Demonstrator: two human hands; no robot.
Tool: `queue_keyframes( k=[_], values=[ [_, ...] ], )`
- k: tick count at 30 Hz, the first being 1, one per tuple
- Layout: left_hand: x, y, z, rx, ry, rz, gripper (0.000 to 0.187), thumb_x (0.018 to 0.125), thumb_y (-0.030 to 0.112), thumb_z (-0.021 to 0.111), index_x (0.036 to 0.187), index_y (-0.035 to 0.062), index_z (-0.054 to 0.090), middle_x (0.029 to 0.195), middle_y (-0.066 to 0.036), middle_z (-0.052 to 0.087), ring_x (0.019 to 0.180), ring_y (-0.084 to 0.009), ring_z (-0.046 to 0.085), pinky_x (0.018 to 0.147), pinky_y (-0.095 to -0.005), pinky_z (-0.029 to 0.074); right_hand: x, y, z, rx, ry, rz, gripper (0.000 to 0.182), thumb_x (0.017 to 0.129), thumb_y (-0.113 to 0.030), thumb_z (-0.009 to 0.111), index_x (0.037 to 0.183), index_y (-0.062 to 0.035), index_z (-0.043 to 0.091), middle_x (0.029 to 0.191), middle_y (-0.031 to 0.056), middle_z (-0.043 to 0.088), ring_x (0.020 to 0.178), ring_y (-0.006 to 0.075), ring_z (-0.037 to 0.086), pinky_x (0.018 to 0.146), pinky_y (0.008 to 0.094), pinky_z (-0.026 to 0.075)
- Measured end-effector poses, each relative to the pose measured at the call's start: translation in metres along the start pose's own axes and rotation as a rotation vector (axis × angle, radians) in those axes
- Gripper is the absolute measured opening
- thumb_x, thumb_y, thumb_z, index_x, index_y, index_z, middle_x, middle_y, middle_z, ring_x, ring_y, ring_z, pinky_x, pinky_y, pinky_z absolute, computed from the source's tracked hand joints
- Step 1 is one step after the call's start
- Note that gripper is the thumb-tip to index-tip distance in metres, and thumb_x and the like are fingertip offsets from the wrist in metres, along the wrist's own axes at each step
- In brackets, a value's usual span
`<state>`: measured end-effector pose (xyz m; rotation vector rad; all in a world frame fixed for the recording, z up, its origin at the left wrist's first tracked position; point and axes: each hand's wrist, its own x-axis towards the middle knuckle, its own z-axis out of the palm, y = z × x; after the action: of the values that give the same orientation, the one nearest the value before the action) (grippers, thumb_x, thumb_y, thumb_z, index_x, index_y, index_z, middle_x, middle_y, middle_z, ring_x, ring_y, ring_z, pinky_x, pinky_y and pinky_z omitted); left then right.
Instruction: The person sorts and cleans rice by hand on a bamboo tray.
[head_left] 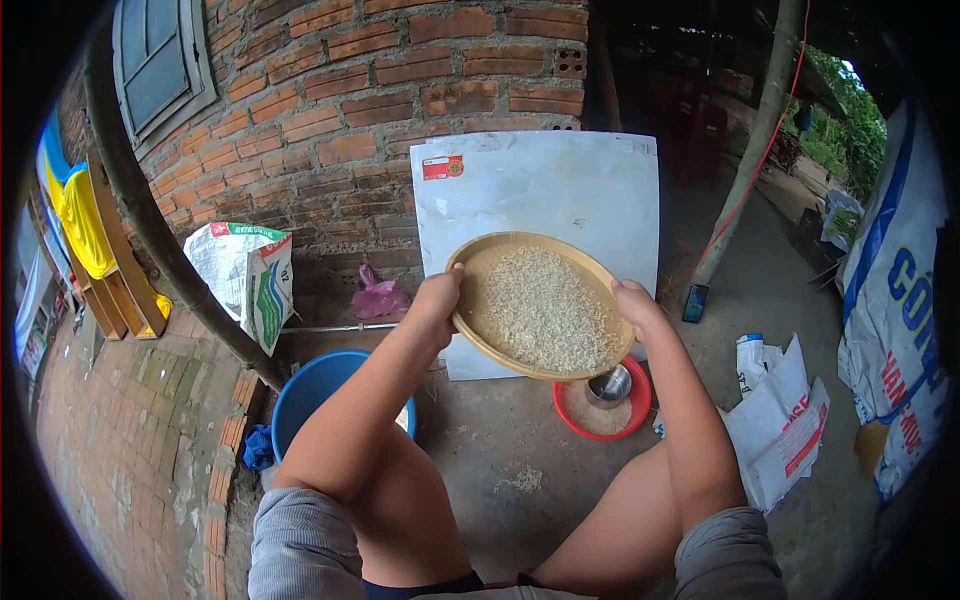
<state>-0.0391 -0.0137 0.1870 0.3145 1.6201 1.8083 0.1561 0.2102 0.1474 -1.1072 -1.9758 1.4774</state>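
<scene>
A round woven tray [480, 258] is held up in front of me, with a spread of pale grains [548, 308] over its middle and right. My left hand [436, 302] grips its left rim, and my right hand [637, 306] grips its right rim. Partly beneath the tray, a red basin [597, 430] holds more grains and a metal bowl [610, 384]. A blue tub [308, 385] stands at the left, partly hidden behind my left forearm. Some grains [525, 480] lie scattered on the floor between my legs.
Behind the tray a white board [540, 180] leans near the brick wall [350, 90]. A white sack [225, 265] and slanting pole [150, 220] are on the left. Rightward are a phone [695, 303], another pole [745, 170], flattened sacks [775, 430] and a large sack [890, 290].
</scene>
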Motion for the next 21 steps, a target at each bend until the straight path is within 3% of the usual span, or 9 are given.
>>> queue_keyframes(
  k=[3,5,7,11,13,15,17,19,21],
  values=[
    [0.041,0.003,-0.053,0.041,-0.204,-0.143,0.039,0.096,0.028,0.039,0.112,-0.0066,0.049,0.105,-0.019,0.058,0.091,-0.0279,0.063,0.077,-0.0414,0.055,-0.038,-0.03,0.039,-0.107,0.147,-0.084,0.039,0.096,-0.025,0.036,0.113,0.0085,0.048,0.109,0.0227,0.057,0.102,0.0288,0.056,0.087,0.0375,0.042],
    [0.039,-0.009,-0.047,0.013,-0.18,-0.159,0.039,0.096,0.03,0.039,0.113,-0.0051,0.049,0.103,-0.017,0.059,0.087,-0.0265,0.064,0.077,-0.0413,0.055,-0.043,-0.036,0.034,-0.169,0.191,-0.104,0.039,0.096,-0.025,0.036,0.113,0.009,0.047,0.109,0.024,0.056,0.104,0.03,0.055,0.089,0.0378,0.041],
    [0.026,-0.018,-0.029,-0.063,-0.115,-0.158,0.039,0.097,0.031,0.039,0.116,-0.0022,0.047,0.103,-0.014,0.059,0.09,-0.0248,0.063,0.078,-0.0407,0.054,-0.014,-0.013,0.008,-0.025,0.051,-0.086,0.037,0.096,-0.023,0.037,0.112,0.0085,0.047,0.105,0.0227,0.057,0.101,0.0294,0.057,0.087,0.0389,0.043],
    [-0.017,-0.002,0.001,0.143,-0.012,-0.173,0.041,0.096,0.03,0.039,0.118,-0.0041,0.045,0.106,-0.015,0.059,0.092,-0.0252,0.062,0.08,-0.0412,0.053,-0.003,0.0,-0.009,0.227,-0.13,0.167,0.032,0.095,-0.02,0.039,0.107,0.0069,0.052,0.095,0.0152,0.062,0.078,0.0233,0.062,0.069,0.0353,0.049],
    [0.018,-0.004,-0.026,0.033,-0.122,-0.115,0.042,0.096,0.03,0.038,0.117,-0.0053,0.045,0.104,-0.017,0.059,0.091,-0.0265,0.063,0.079,-0.0429,0.054,-0.026,-0.022,0.012,0.172,-0.063,0.116,0.031,0.095,-0.02,0.04,0.106,0.006,0.051,0.096,0.0156,0.061,0.081,0.0223,0.061,0.071,0.0352,0.049],
    [0.027,0.003,-0.051,-0.024,-0.276,-0.192,0.038,0.097,0.026,0.037,0.116,-0.0057,0.045,0.099,-0.019,0.061,0.088,-0.0284,0.065,0.078,-0.0437,0.055,-0.052,-0.038,0.035,-0.098,0.191,-0.097,0.03,0.094,-0.019,0.039,0.107,0.0066,0.049,0.106,0.0218,0.057,0.104,0.0284,0.056,0.087,0.0385,0.044],
    [0.029,-0.006,-0.046,-0.105,-0.26,-0.188,0.037,0.096,0.025,0.038,0.116,-0.0049,0.046,0.1,-0.018,0.06,0.088,-0.027,0.064,0.079,-0.0435,0.054,-0.04,-0.03,0.027,-0.061,0.177,-0.053,0.029,0.093,-0.018,0.039,0.106,0.0065,0.049,0.106,0.0216,0.056,0.105,0.0286,0.055,0.089,0.0377,0.042],
    [0.015,-0.015,-0.017,-0.067,-0.126,-0.113,0.036,0.096,0.025,0.039,0.115,-0.0045,0.047,0.1,-0.016,0.059,0.087,-0.0247,0.062,0.08,-0.043,0.052,-0.019,-0.013,-0.006,0.109,0.006,-0.019,0.029,0.094,-0.018,0.038,0.105,0.0058,0.05,0.102,0.0209,0.057,0.1,0.0285,0.058,0.084,0.0381,0.045],
    [-0.021,-0.007,0.01,0.065,-0.072,-0.096,0.035,0.095,0.023,0.04,0.113,-0.0059,0.046,0.099,-0.013,0.057,0.086,-0.0223,0.059,0.081,-0.0406,0.05,-0.018,-0.007,-0.02,0.283,-0.17,0.122,0.027,0.095,-0.019,0.039,0.103,0.004,0.051,0.092,0.0163,0.06,0.078,0.0243,0.062,0.068,0.0383,0.051]
  ],
)
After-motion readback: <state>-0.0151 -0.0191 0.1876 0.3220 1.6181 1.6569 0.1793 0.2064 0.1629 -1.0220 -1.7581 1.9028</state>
